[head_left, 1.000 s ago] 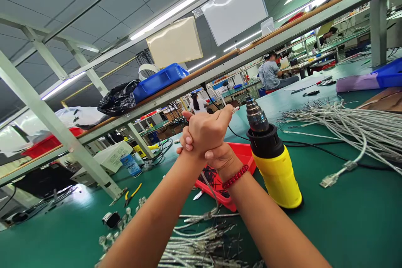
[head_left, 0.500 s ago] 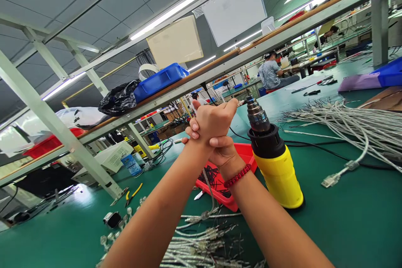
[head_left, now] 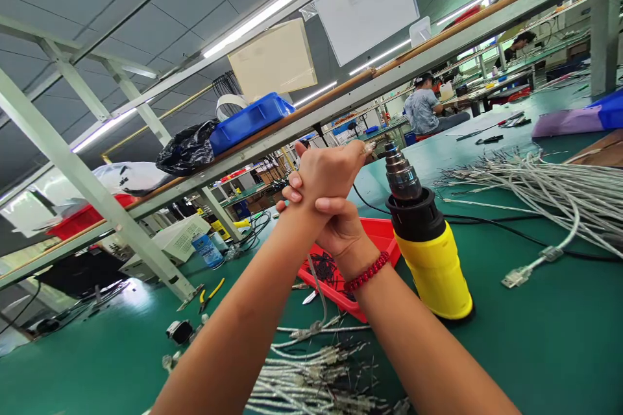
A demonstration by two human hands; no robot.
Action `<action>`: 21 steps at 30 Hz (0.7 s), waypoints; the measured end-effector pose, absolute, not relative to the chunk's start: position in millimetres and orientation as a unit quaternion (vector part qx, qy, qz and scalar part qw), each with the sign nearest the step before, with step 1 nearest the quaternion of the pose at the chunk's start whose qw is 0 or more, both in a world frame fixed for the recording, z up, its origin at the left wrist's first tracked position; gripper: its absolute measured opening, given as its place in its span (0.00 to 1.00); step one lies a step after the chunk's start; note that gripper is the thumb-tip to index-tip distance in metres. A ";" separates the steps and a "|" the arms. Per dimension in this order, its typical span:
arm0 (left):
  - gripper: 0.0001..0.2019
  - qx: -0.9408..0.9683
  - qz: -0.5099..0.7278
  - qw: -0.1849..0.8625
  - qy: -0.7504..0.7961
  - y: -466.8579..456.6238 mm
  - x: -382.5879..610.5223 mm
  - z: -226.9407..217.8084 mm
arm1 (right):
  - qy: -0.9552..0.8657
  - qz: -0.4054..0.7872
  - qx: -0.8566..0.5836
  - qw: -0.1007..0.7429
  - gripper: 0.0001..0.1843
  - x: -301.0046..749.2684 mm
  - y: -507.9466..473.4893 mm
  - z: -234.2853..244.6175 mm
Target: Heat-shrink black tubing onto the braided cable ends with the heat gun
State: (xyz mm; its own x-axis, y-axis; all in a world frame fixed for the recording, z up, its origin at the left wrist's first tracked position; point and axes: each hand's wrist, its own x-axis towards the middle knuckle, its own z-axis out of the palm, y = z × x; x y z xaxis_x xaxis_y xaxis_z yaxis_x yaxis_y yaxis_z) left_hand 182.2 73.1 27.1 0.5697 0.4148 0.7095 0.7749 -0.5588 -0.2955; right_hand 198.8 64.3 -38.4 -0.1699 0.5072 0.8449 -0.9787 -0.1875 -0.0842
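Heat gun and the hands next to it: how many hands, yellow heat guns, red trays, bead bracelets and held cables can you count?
Hands: 2 (left hand, right hand)
Yellow heat gun: 1
Red tray: 1
Red bead bracelet: 1
Grey cable hanging from the clasped hands: 1
Total: 6

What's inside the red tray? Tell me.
Small black pieces lie in the red tray. The right hand and wrist cover its middle, so the rest is hidden.

Blue bin [head_left: 250, 122] beside black bag [head_left: 187, 148] on shelf [head_left: 438, 50]; yellow pliers [head_left: 212, 291] below.
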 end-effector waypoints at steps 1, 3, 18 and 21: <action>0.14 -0.830 -0.292 0.298 -0.370 71.5 180.3 29.0 | -0.336 0.690 0.341 0.543 0.27 197.2 63.9 -37.2; 0.16 -0.840 -0.312 0.230 -0.379 74.3 176.2 31.8 | -0.323 0.699 0.306 0.559 0.22 193.2 63.0 -33.8; 0.15 -0.893 -0.264 -0.076 -0.357 98.7 188.7 38.4 | -0.101 0.743 0.091 0.655 0.21 189.9 43.7 -3.4; 0.15 -0.905 -0.252 0.000 -0.343 98.4 194.5 40.7 | -0.124 0.724 0.113 0.669 0.18 193.5 43.3 -3.4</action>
